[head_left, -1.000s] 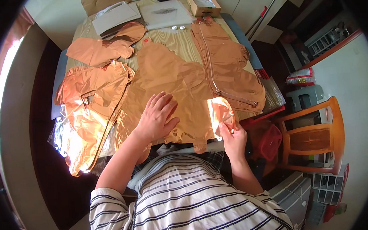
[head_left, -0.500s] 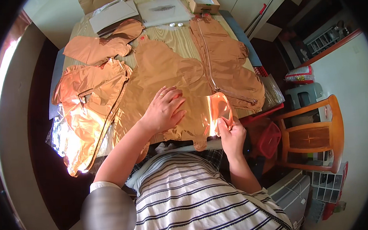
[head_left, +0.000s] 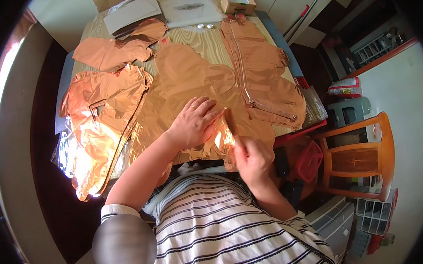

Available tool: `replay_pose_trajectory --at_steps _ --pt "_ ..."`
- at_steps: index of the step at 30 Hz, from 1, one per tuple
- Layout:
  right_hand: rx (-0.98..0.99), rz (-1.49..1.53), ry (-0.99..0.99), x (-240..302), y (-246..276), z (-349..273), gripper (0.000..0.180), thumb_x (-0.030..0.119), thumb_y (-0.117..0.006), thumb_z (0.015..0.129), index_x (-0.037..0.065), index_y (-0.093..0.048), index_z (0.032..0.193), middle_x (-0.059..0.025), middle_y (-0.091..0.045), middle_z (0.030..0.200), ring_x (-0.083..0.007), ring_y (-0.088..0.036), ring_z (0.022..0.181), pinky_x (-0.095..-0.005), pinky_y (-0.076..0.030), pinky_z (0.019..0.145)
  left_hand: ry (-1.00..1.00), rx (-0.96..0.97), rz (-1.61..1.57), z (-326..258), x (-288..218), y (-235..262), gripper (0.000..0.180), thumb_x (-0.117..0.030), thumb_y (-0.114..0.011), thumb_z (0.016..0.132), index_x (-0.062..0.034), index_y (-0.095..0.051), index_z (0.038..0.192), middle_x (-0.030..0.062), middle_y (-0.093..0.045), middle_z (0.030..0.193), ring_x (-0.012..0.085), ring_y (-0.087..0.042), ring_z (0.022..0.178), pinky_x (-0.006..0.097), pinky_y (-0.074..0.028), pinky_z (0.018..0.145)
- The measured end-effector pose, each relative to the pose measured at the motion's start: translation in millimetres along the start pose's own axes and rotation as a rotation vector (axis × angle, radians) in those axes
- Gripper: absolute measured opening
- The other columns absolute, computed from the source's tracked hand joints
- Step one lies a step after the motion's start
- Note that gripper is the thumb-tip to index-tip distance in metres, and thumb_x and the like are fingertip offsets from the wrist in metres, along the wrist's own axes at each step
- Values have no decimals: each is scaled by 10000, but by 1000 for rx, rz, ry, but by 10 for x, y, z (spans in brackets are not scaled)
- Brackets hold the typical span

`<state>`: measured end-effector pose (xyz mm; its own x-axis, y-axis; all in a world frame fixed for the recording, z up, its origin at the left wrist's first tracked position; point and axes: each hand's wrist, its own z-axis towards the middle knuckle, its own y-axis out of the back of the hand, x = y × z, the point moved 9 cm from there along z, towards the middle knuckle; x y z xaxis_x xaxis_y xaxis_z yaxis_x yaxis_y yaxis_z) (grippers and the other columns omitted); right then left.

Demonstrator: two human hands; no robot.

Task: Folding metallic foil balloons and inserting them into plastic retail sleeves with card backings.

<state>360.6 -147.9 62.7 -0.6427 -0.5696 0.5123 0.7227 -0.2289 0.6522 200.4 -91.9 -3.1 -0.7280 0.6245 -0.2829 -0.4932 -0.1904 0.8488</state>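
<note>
A flat, deflated copper-coloured foil balloon (head_left: 181,71) with rounded lobes covers the middle of the table and reaches its near edge. My left hand (head_left: 196,122) rests on it, palm down, with the fingers stretched out and a ring on one of them. Beside those fingertips, part of the foil is raised in a shiny, crumpled fold. My right hand (head_left: 253,159) is closed at the fold's right side, near the table edge, gripping the foil. Its fingertips are partly hidden.
More copper foil pieces (head_left: 106,109) lie to the left, and a folded one (head_left: 260,66) to the right. Behind are white sheets (head_left: 134,14), two small white round things (head_left: 205,26) and a cardboard box (head_left: 236,0). A wooden chair (head_left: 356,158) stands at the right.
My right hand has moved left toward my left hand, bringing the balloon's right-hand part over with it. My left hand has stayed nearly in place on the foil.
</note>
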Motion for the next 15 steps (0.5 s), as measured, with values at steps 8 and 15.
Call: replay_pose_trajectory --at_steps 8,15 --pt "344 268 346 240 -456 -106 248 74 -765 782 27 -703 1018 -108 -729 985 -284 -698 833 -405 -549 785 -25 151 -25 -17 48 -36 833 -468 -777 672 -32 -571 1351 176 -434 1486 360 -377 1416 508 -281 1195" --pt "351 481 -8 -684 -248 301 264 239 -679 902 8 -683 1030 -124 -702 976 -295 -656 844 -405 -505 780 67 82 -5 10 -2 -27 467 -296 -627 905 -107 -624 1332 132 -519 1430 323 -416 1398 500 -288 1202"
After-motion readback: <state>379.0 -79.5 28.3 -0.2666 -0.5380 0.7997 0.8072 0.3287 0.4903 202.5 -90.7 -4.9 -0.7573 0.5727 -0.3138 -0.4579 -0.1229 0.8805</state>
